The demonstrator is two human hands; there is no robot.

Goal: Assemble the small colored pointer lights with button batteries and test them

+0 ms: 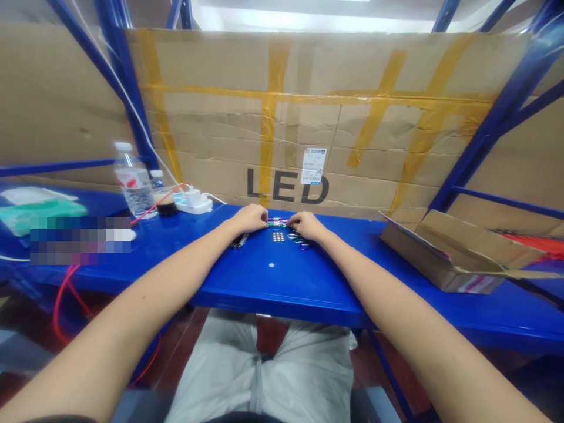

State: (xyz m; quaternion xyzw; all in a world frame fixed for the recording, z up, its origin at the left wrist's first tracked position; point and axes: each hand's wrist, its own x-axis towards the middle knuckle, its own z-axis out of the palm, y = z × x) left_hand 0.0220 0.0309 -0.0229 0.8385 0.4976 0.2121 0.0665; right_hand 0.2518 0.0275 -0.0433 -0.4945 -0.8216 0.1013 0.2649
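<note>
On the blue table, my left hand [252, 218] and my right hand [307, 225] face each other a short way apart. Their curled fingertips pinch opposite ends of a small row of shiny coloured metal tubes [277, 222], purple and green in tint, lying crosswise. Just in front is a small block of round silver button-like pieces [278, 237]. Several dark metal tubes [239, 240] lie beneath and beside my left hand. Shiny coloured loops [302, 239], perhaps clips, lie by my right hand, partly covered by it. One small pale disc [271, 265] rests nearer the table's front edge.
An open cardboard box [458, 261] stands at the right. At the left are a water bottle [133, 182], a cup of dark liquid [166, 205], a white power strip [194, 201] and a red cable [59, 305]. A large cardboard panel [211, 135] rises behind the table.
</note>
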